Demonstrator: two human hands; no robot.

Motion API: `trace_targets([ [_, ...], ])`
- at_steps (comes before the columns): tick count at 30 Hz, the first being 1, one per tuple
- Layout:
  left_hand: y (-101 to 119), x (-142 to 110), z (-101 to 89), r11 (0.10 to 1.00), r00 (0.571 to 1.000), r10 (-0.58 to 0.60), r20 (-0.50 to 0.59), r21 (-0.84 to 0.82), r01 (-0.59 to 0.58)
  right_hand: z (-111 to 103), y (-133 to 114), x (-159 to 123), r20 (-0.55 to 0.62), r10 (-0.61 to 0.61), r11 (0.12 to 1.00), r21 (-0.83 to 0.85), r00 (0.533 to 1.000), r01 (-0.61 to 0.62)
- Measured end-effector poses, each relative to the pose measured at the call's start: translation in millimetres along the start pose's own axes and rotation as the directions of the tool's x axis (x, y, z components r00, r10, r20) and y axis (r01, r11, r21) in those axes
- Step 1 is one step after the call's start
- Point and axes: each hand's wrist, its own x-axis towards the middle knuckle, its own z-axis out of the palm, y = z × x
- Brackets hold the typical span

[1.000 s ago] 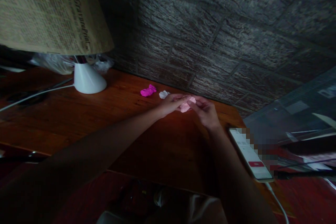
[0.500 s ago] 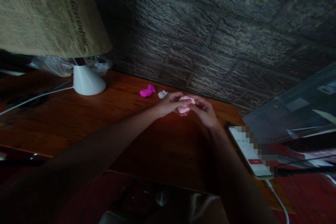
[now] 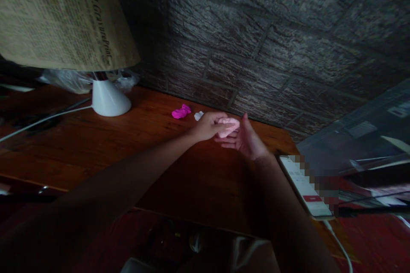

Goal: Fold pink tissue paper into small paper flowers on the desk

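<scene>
A pale pink lump of clay (image 3: pixel 228 127) sits between my two hands above the wooden table (image 3: pixel 96 149), near the brick wall. My left hand (image 3: pixel 208 126) curls its fingers around the lump from the left. My right hand (image 3: pixel 245 140) lies open, palm turned toward the lump, fingers stretched out beneath and beside it. Just left of my hands, a bright magenta clay piece (image 3: pixel 181 111) and a small white clay piece (image 3: pixel 198 115) rest on the table.
A white lamp base (image 3: pixel 110 99) with a newspaper-print shade (image 3: pixel 60 17) stands at the back left, its white cord (image 3: pixel 38 120) trailing left. A phone (image 3: pixel 304 187) with a cable lies at the right edge. A grey brick wall (image 3: pixel 272 42) backs the table.
My right hand has opened its fingers and now lies flat beside the pink lump, while my left hand keeps hold of it. Both hands stayed in about the same spot.
</scene>
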Motion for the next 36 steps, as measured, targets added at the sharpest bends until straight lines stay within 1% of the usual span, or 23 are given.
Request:
trace_targets([
  [2, -2, -1, 1.7, 0.999, 0.997, 0.016, 0.072, 0.03, -0.018, -2, 1, 0, -0.016, 0.068, 0.997, -0.037, 0.998, -0.068],
  [4, -7, -1, 2.6, 1.0, 0.992, -0.004, 0.126, -0.001, 0.004, -5, 2, -1, -0.041, 0.063, 0.995, -0.074, 0.997, -0.066],
  [7, -13, 1, 1.4, 0.984, 0.976, -0.095, 0.197, -0.127, 0.121, -8, 1, -3, -0.101, -0.037, 0.992, -0.122, 0.994, 0.024],
  [9, -15, 1, 0.2, 0.938, 0.951, -0.165, 0.263, -0.255, 0.233, -8, 1, -2, -0.149, -0.11, 0.982, -0.166, 0.983, 0.085],
  [11, -15, 2, -0.3, 0.871, 0.934, -0.205, 0.293, -0.38, 0.311, -6, 1, 0, -0.183, -0.174, 0.971, -0.197, 0.968, 0.137],
  [14, -13, 1, 1.3, 0.808, 0.941, -0.229, 0.248, -0.491, 0.326, -4, 1, 2, -0.215, -0.253, 0.956, -0.205, 0.943, 0.21],
  [18, -10, 1, 3.9, 0.774, 0.942, -0.277, 0.191, -0.537, 0.337, -2, 1, 2, -0.2, -0.333, 0.928, -0.244, 0.921, 0.283],
  [20, -10, 1, 4.2, 0.775, 0.944, -0.282, 0.173, -0.539, 0.331, -1, 1, 1, -0.202, -0.377, 0.909, -0.27, 0.904, 0.318],
  [23, -8, 0, 4.0, 0.806, 0.953, -0.244, 0.18, -0.509, 0.302, 0, 0, 1, -0.218, -0.418, 0.889, -0.296, 0.882, 0.348],
  [25, -6, -1, 4.1, 0.839, 0.958, -0.213, 0.194, -0.466, 0.281, 0, -1, 0, -0.215, -0.413, 0.888, -0.309, 0.885, 0.34],
  [27, -4, -1, 4.5, 0.87, 0.963, -0.189, 0.191, -0.423, 0.254, 0, -1, 0, -0.211, -0.381, 0.901, -0.304, 0.9, 0.31],
  [30, -2, 0, 4.4, 0.907, 0.978, -0.139, 0.155, -0.377, 0.189, 1, -1, 1, -0.199, -0.315, 0.925, -0.285, 0.928, 0.252],
  [32, -1, 0, 3.5, 0.925, 0.983, -0.116, 0.14, -0.345, 0.159, 3, 0, 1, -0.181, -0.295, 0.925, -0.301, 0.938, 0.232],
  [36, -1, 0, 2.2, 0.947, 0.99, -0.098, 0.101, -0.295, 0.124, 6, -2, -1, -0.181, -0.335, 0.891, -0.379, 0.925, 0.249],
])
